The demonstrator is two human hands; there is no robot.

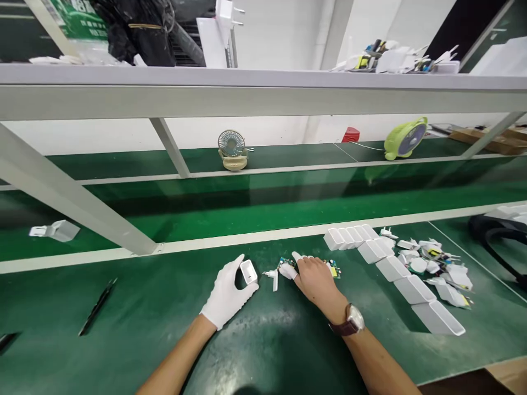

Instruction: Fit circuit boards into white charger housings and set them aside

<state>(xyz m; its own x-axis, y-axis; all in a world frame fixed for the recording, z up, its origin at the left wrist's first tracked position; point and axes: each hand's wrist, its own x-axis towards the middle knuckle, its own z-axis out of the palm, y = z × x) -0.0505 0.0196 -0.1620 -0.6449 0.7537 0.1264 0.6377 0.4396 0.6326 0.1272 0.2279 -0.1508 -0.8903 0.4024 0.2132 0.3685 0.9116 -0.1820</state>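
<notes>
My left hand (228,293), in a white glove, curls thumb and fingers around a small white charger housing (248,272), whose open or recessed end faces me. My right hand (315,277) has white finger covers and lies low over the bench, closed on a green circuit board (284,262) that shows between thumb and forefinger. More board with a yellow component (334,270) sticks out on the hand's right side; whether it is a separate board is hidden. Between my hands lies a white plug piece (272,278) with metal pins.
Rows of white housings (393,269) stand to the right, beside a pile of plug parts and boards (440,263). A black pen-like tool (97,307) lies left. A slanted metal post (82,192) and a shelf (263,93) stand ahead, with two small fans (233,149) behind.
</notes>
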